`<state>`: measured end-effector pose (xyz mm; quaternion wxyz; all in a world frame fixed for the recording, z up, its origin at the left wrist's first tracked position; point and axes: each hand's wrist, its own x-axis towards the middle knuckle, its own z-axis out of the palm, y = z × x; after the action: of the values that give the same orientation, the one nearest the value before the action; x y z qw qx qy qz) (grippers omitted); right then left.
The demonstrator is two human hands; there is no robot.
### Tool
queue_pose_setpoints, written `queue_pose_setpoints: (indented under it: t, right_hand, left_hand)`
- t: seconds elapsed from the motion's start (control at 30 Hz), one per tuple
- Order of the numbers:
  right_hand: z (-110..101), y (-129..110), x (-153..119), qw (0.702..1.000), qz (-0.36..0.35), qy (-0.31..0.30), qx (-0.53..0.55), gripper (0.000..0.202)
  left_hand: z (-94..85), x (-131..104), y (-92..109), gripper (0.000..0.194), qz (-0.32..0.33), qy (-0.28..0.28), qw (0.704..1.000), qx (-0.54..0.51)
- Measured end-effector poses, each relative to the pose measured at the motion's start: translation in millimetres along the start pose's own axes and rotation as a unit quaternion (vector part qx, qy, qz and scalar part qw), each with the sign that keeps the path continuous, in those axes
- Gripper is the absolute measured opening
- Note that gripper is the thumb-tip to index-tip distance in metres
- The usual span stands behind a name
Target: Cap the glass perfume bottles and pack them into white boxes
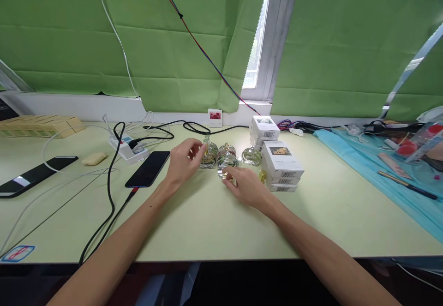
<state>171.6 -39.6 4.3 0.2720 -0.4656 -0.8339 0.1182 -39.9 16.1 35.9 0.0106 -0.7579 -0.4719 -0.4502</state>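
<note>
Fingers (200,151) of both hands (183,160) (249,187) reach glass bottles (227,159), their contents unclear.

Pale table (242,232), glass bottles (227,160), stacked white boxes (282,160), black phone (148,169), white power strip (128,153), blue sheet (356,158)

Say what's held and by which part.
The right hand holds a shiny piece by its right end; whether the left hand grips a bottle can't be told.

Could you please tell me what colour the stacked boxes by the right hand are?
The boxes are mainly white; see the head view.
</note>
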Motion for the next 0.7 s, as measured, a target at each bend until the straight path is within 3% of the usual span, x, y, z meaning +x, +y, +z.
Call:
queue_pose_setpoints:
  t: [0.23,0.33,0.47,0.7]
  right_hand:
    - [0,11,4,0.994,0.052,0.097,-0.004,0.018]
    - [-2,16,6,0.991,0.068,0.111,-0.013,0.019]
    - [-5,19,6,0.99,0.083,0.115,-0.027,0.02]
    - [-7,20,5,0.99,0.095,0.092,-0.043,0.022]
  left_hand:
    - [15.8,-12,2,0.035,0.065,-0.238,0.969,-0.004]
    - [20.3,-15,2,0.037,0.071,-0.309,0.948,0.0]
    - [21.8,-17,4,0.039,0.06,-0.352,0.934,-0.011]
    - [23.0,-18,6,0.034,0.049,-0.377,0.925,-0.005]
